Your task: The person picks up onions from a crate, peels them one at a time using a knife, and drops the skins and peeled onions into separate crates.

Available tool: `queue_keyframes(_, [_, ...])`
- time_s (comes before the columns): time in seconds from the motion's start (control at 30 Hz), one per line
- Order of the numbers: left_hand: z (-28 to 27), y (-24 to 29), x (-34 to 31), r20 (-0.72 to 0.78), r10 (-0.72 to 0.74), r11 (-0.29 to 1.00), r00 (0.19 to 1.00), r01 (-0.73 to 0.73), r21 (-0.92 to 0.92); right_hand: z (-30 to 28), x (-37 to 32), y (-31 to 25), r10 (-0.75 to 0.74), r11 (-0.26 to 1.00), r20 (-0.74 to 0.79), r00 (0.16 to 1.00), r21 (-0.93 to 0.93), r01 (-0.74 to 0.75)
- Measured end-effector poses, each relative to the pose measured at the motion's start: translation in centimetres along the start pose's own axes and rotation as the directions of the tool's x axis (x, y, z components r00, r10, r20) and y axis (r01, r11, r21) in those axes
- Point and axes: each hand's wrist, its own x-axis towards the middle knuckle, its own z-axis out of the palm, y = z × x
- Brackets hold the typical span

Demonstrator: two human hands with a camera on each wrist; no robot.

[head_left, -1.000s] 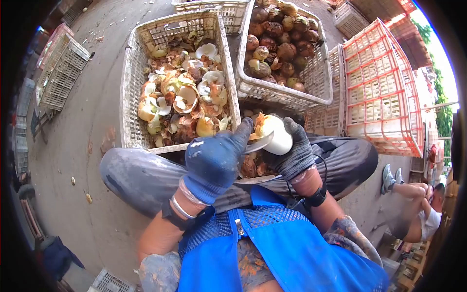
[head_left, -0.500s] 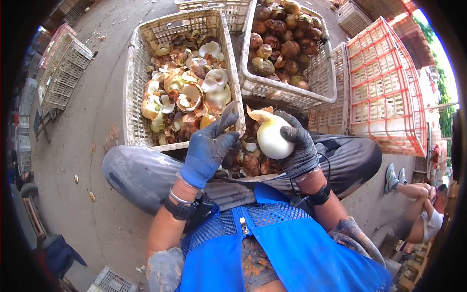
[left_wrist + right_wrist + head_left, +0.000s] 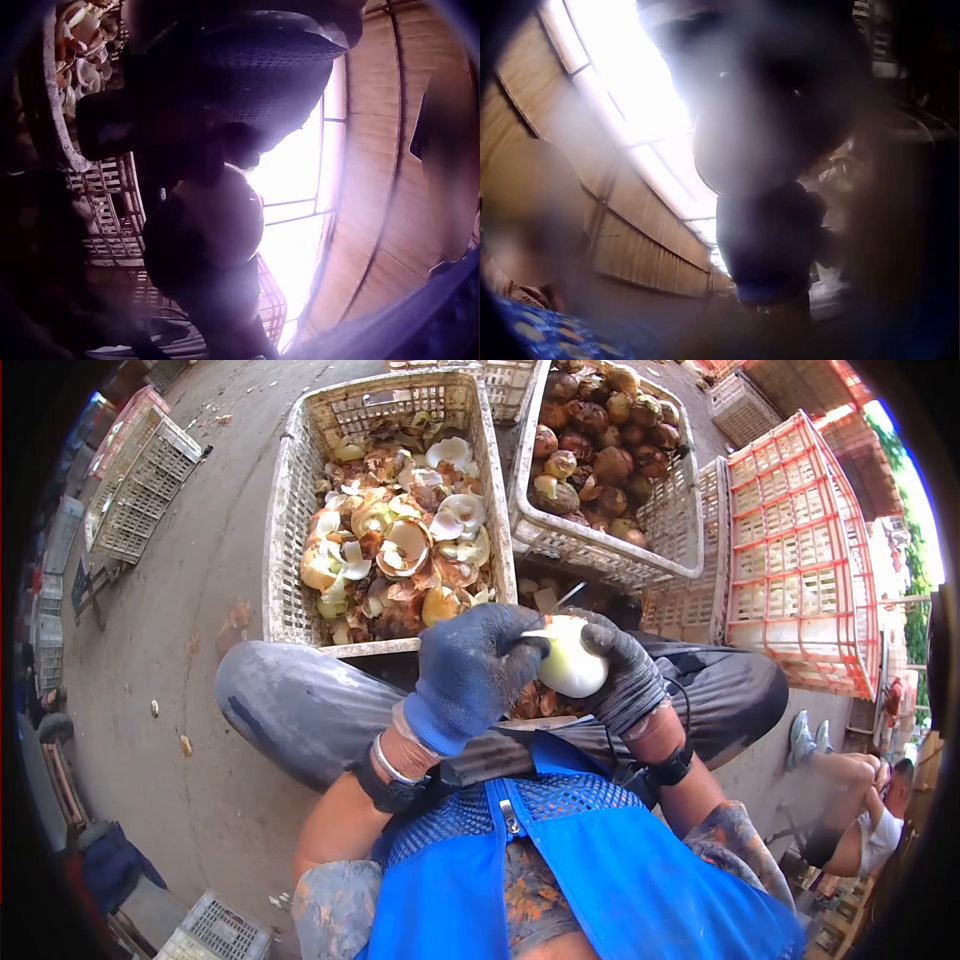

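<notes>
A pale, peeled-looking onion (image 3: 574, 660) is gripped by my gloved right hand (image 3: 630, 678) in the head view. My left hand (image 3: 468, 672), in a blue and dark glove, is curled round a knife whose handle is hidden; a bit of the thin blade (image 3: 572, 594) shows beyond the onion. The left thumb and fingers touch the onion's near-left end, where a small light tip sticks out. In the left wrist view the onion (image 3: 229, 217) is backlit below the glove. The right wrist view shows the onion (image 3: 739, 146) dark and blurred.
A crate of peels (image 3: 276, 575) stands front left, and a crate of unpeeled onions (image 3: 612, 548) front right. Red-netted crates (image 3: 795, 565) stand at the right. Loose skins lie between my legs. A seated person (image 3: 868, 810) is far right.
My left hand moved away from the onion with the knife raised, then came back right against it. The orange-brown skin hanging off the onion's end no longer shows.
</notes>
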Motion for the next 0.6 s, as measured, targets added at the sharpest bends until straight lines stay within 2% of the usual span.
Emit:
queue_keyframes(0.03, [0.1, -0.5, 0.2, -0.072, 0.152, 0.973, 0.986, -0.136, 0.188, -0.4, 0.1, 0.5, 0.014, 0.999, -0.020, 1.000, -0.040, -0.015])
queue_keyframes(0.07, [0.0, -0.5, 0.5, -0.116, 0.089, 0.984, 0.989, -0.070, 0.164, 0.3, 0.1, 0.0, 0.082, 0.997, 0.061, 0.995, 0.001, -0.082])
queue_keyframes(0.1, [-0.3, -0.7, 1.0, -0.120, 0.092, 0.983, 0.989, -0.071, 0.167, 0.9, -0.1, -0.4, 0.082, 0.997, 0.067, 0.994, -0.001, -0.082])
queue_keyframes(0.17, [-1.0, -1.2, 2.0, -0.109, 0.182, 0.958, 0.977, -0.152, 0.241, 1.8, -0.4, -0.7, 0.043, 0.992, 0.145, 0.989, -0.125, -0.025])
queue_keyframes(0.23, [-1.7, -2.1, 3.0, -0.148, 0.156, 0.964, 0.977, -0.118, 0.240, 1.2, -0.2, -0.7, 0.079, 0.992, 0.152, 0.985, -0.114, -0.062])
queue_keyframes(0.3, [-3.0, -2.9, 3.9, -0.192, 0.193, 0.905, 0.962, -0.099, 0.414, 1.2, -0.2, -0.5, 0.042, 0.998, 0.216, 0.975, -0.049, -0.032])
queue_keyframes(0.33, [-3.9, -3.3, 4.5, -0.196, 0.283, 0.829, 0.939, -0.136, 0.543, 1.5, -0.6, 0.1, -0.039, 0.998, 0.105, 0.994, -0.036, 0.043])
queue_keyframes(0.37, [-4.8, -3.5, 4.9, -0.193, 0.282, 0.829, 0.940, -0.138, 0.542, 1.4, -0.8, -0.1, -0.040, 0.998, 0.102, 0.994, -0.033, 0.044])
queue_keyframes(0.43, [-6.5, -3.7, 5.5, -0.207, 0.058, 0.595, 0.977, 0.133, 0.793, 1.2, -0.9, -0.7, -0.060, 0.982, 0.143, 0.988, -0.170, 0.084])
queue_keyframes(0.47, [-7.0, -4.5, 5.2, -0.202, -0.080, 0.488, 0.976, 0.216, 0.846, 1.4, -0.7, -1.1, -0.070, 0.981, 0.143, 0.987, -0.169, 0.094])
queue_keyframes(0.5, [-6.6, -4.6, 4.7, -0.192, -0.073, 0.493, 0.979, 0.203, 0.846, 1.7, -0.7, -1.4, -0.186, 0.903, 0.121, 0.975, -0.370, 0.218])
queue_keyframes(0.53, [-6.1, -4.4, 3.6, -0.135, -0.082, 0.701, 0.988, 0.153, 0.696, 1.7, -0.9, -1.5, -0.296, 0.774, 0.114, 0.948, -0.553, 0.308])
queue_keyframes(0.57, [-5.7, -4.3, 2.4, -0.084, -0.079, 0.861, 0.993, 0.110, 0.497, 1.8, -0.9, -1.7, -0.302, 0.775, 0.107, 0.947, -0.552, 0.309])
queue_keyframes(0.6, [-4.9, -3.4, 1.6, 0.048, -0.051, 0.954, 0.998, 0.034, 0.298, 1.9, -0.6, -2.0, -0.304, 0.708, 0.109, 0.947, -0.640, 0.300])
